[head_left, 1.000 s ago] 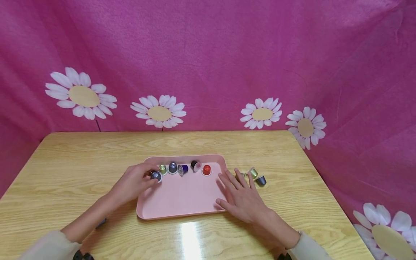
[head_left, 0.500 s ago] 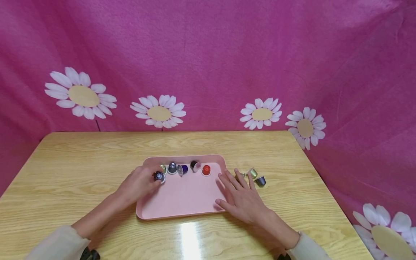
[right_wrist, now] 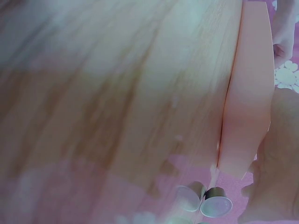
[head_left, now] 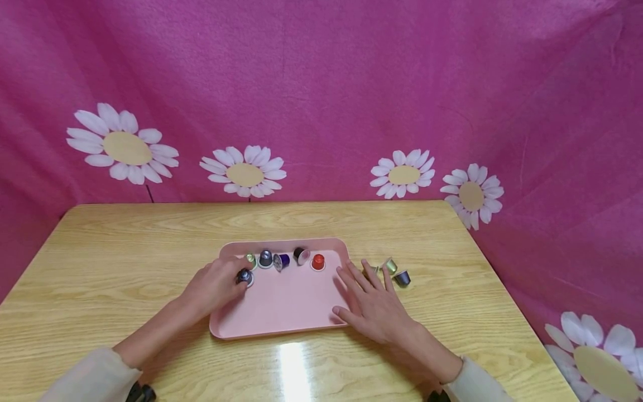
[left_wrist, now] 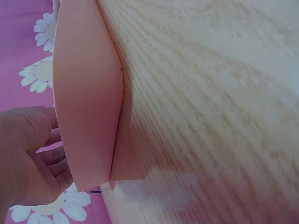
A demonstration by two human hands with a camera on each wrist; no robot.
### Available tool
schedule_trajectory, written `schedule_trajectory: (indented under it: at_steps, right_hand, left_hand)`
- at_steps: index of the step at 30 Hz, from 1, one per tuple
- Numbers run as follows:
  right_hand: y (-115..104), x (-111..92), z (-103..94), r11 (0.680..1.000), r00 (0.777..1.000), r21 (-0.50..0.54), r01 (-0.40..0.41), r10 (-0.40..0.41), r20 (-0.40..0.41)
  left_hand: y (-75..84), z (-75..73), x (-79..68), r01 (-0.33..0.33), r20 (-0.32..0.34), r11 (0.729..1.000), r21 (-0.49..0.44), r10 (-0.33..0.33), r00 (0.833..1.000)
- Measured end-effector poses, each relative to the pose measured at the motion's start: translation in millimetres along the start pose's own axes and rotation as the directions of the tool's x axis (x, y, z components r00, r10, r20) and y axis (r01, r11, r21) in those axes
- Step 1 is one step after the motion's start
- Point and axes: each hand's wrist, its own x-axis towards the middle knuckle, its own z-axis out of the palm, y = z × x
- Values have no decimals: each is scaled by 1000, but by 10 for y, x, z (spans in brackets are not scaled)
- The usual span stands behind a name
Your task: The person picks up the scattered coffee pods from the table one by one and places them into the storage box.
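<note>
A dark grey coffee capsule (head_left: 245, 277) is at the left end of the pink tray (head_left: 286, 307), rim down. My left hand (head_left: 213, 285) pinches it between thumb and fingers, reaching over the tray's left rim. Just behind stands a light green capsule (head_left: 250, 259), partly covered by the fingers. Along the back wall are a grey-blue capsule (head_left: 265, 257), a purple one (head_left: 282, 261) on its side, a tipped black one (head_left: 301, 255) and an upright red one (head_left: 318, 261). My right hand (head_left: 377, 312) lies with spread fingers over the tray's right rim.
Right of the tray, on the wooden table (head_left: 452, 312), lie a pale green-gold capsule (head_left: 390, 264) and a dark one (head_left: 402, 278). Another is mostly hidden behind the right fingers. A magenta flowered cloth (head_left: 326, 100) hangs behind the table.
My left hand has shifted slightly right and nearer to me with the dark grey capsule. Its forearm now covers a dark item seen earlier on the table. The right hand stays put.
</note>
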Motion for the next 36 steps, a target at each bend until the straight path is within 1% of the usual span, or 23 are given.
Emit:
schedule_trajectory:
  at_steps: [7, 13, 18, 23, 27, 32, 36]
  right_hand:
    - [2, 11, -6, 1000, 1000, -7, -1, 1, 5]
    - [1, 19, -8, 1000, 1000, 1, 0, 0, 6]
    - [-1, 17, -12, 1000, 1000, -4, -3, 3, 13]
    - [-4, 9, -12, 1000, 1000, 0, -10, 10, 23]
    - [-2, 9, -4, 1000, 1000, -1, -8, 8, 14]
    - [-2, 8, -3, 1000, 1000, 0, -10, 10, 14]
    - [-3, 5, -4, 1000, 1000, 1, -12, 12, 16]
  left_hand:
    - [0, -6, 0, 7, 15, 1000, 21, -7, 1000]
    - [4, -4, 4, -9, 24, 998, 61, 8, 1000]
    - [10, -1, 8, -15, 23, 998, 66, 14, 1000]
    - [19, -7, 8, -14, 24, 998, 64, 13, 1000]
    - [32, -15, 8, -3, 29, 998, 56, 1, 1000]
    - [45, -26, 7, 26, 40, 1000, 15, -27, 999]
    - [47, -41, 9, 31, 32, 999, -6, -31, 999]
